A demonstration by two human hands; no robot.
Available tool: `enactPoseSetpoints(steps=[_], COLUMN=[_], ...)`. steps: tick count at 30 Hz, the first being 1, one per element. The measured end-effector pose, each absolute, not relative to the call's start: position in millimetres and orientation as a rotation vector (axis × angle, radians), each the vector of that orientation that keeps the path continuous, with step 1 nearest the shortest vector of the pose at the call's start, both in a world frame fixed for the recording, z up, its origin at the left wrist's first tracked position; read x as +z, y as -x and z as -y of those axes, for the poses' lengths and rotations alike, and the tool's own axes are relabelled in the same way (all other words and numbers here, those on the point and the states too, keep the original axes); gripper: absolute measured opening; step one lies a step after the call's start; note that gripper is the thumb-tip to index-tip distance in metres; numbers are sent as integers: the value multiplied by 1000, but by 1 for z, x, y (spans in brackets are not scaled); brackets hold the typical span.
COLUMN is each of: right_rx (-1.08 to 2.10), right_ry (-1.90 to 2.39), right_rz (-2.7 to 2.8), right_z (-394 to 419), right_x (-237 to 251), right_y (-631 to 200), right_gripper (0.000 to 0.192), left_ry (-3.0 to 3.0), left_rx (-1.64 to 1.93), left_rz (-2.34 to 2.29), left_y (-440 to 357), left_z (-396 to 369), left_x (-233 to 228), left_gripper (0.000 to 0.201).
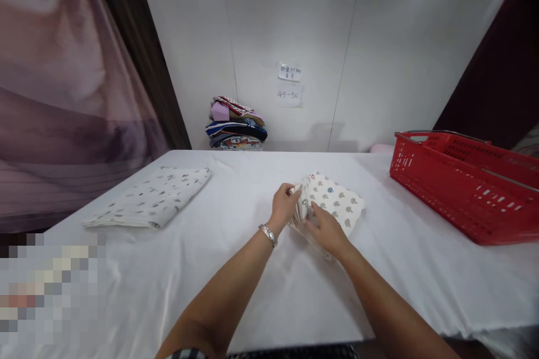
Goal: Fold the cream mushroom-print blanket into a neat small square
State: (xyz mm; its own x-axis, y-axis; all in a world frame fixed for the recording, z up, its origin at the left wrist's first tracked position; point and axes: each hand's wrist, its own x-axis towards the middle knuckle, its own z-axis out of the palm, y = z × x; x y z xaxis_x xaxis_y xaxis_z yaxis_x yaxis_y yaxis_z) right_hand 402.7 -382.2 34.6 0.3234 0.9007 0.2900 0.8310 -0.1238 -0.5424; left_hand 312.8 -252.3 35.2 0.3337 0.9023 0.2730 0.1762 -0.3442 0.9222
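A white cloth (339, 196) printed with grey shapes and a few coloured marks lies folded in several layers, right of the middle of the table. My left hand (285, 205) pinches its left edge between thumb and fingers, and a silver bracelet circles that wrist. On the nearer side, my right hand (327, 228) has its fingers closed at the same layered edge, where the cloth bunches between the two hands. Part of the near edge is hidden behind the right hand.
Another folded white cloth (155, 196) with dark prints lies at the left. A red plastic basket (455, 190) with metal handles stands at the right. Several folded fabrics (236, 126) are stacked against the back wall, left of two paper notes (289, 94). White sheeting covers the table (236, 286).
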Motion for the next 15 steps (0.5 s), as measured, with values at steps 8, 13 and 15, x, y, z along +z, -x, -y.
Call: enactPoseSetpoints(steps=[8, 13, 15], right_rx=[373, 605, 682], right_ry=[1842, 1486, 1373], right_rz=[1157, 862, 813], right_z=[367, 369, 370], right_x=[12, 0, 0], right_y=[-414, -430, -433], right_gripper=[36, 39, 42], left_ry=[-1549, -1475, -1570], left_rx=[823, 835, 901], left_rz=[-490, -484, -593], left_y=[-323, -333, -334], left_z=[297, 293, 290], left_x=[34, 23, 22], left_gripper=[27, 28, 28])
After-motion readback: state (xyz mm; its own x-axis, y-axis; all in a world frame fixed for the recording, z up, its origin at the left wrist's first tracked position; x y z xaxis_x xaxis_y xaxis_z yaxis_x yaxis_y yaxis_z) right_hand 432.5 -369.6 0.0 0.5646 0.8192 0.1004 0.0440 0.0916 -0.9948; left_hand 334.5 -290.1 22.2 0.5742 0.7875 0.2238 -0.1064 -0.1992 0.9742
